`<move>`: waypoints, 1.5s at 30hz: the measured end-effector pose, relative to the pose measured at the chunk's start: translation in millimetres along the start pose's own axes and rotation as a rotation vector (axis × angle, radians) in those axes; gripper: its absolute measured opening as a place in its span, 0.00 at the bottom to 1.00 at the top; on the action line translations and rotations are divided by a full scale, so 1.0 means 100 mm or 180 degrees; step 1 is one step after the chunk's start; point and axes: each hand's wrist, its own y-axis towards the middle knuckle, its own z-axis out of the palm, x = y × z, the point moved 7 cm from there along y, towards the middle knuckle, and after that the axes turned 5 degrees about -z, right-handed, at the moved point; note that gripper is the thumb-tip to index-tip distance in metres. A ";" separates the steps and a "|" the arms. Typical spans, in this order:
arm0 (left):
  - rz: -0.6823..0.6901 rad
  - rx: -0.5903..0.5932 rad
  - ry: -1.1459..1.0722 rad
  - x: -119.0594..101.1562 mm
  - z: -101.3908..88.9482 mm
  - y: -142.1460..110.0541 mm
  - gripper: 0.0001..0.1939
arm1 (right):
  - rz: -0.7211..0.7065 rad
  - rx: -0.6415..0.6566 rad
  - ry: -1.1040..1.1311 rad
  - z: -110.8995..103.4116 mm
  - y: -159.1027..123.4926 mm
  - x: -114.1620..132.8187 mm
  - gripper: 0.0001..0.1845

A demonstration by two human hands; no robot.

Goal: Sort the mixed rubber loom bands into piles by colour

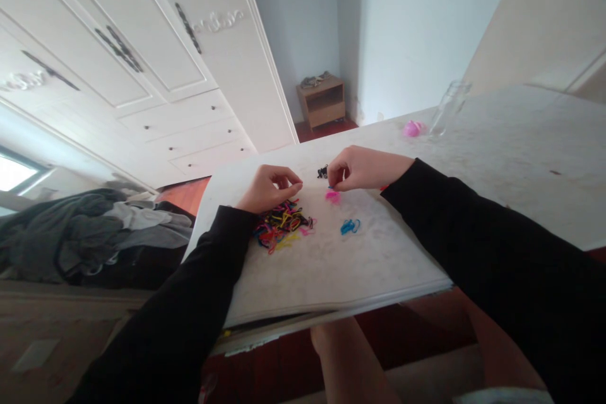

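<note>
Loose elastic bands (284,224) of mixed colors lie tangled at the left of your white table (293,281), partly covered by your left hand (269,189). That hand's thumb and index tips are drawn together past the far side of the tangle; you cannot tell whether they hold a band. Your right hand (358,167) has its fingertips pinched just above a pink band cluster (332,197), with a bluish bit showing at them, too small to tell if it is gripped. Just left of that hand is a black band cluster (322,172); a blue band cluster (350,226) sits nearer you. Your right sleeve (428,199) partly hides a red item (384,188), too covered to name. Beyond that arm, at the far edge, a clear glass jar (447,110) stands beside a glossy pink object (414,129). Piled clothes (127,230) lie left of your table, with a white wardrobe (156,50) behind them, and a wooden nightstand (324,103) stands on the floor past the far edge.
</note>
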 end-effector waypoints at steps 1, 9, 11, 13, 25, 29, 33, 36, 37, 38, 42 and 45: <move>0.0006 -0.0010 -0.0001 0.00 0.00 0.00 0.09 | -0.0025 0.0025 -0.0009 -0.01 0.00 0.01 0.08; 0.0029 -0.0043 -0.0023 0.02 -0.01 0.00 0.10 | -0.0090 0.0126 0.0316 -0.08 -0.06 0.12 0.05; 0.0025 -0.0057 -0.0019 0.03 -0.02 0.00 0.09 | -0.0035 0.0544 0.0596 0.02 -0.08 0.16 0.04; 0.0032 -0.0044 -0.0036 0.03 -0.02 0.00 0.09 | 0.0025 0.1031 0.0859 0.16 -0.12 0.22 0.02; 0.0040 0.0029 -0.0046 0.00 -0.02 0.00 0.10 | 0.0404 0.1727 0.0649 0.43 -0.15 0.18 0.09; 0.0050 -0.0014 0.0012 -0.01 -0.04 0.00 0.11 | 0.0351 0.1652 0.0591 0.40 -0.13 0.20 0.14; 0.0095 0.0092 0.0119 -0.03 -0.05 0.00 0.10 | 0.0152 0.1072 0.0318 0.28 -0.09 0.29 0.09; 0.0278 0.0332 0.0311 -0.08 -0.04 0.00 0.08 | 0.0023 0.0584 0.0032 0.20 -0.05 0.33 0.04; 0.0362 0.0413 0.0386 -0.11 -0.03 0.00 0.08 | -0.0003 0.0457 -0.0060 0.18 -0.04 0.33 0.03; 0.0432 0.0502 0.0460 -0.12 -0.02 0.00 0.07 | -0.0026 0.0360 -0.0144 0.17 -0.03 0.33 0.03; 0.0385 0.0903 0.0631 -0.10 0.04 -0.02 0.06 | -0.0109 0.0171 -0.0415 0.15 -0.01 0.35 0.05; 0.0196 0.1044 0.0656 -0.05 0.08 -0.03 0.04 | -0.0130 0.0140 -0.0550 0.14 -0.01 0.37 0.07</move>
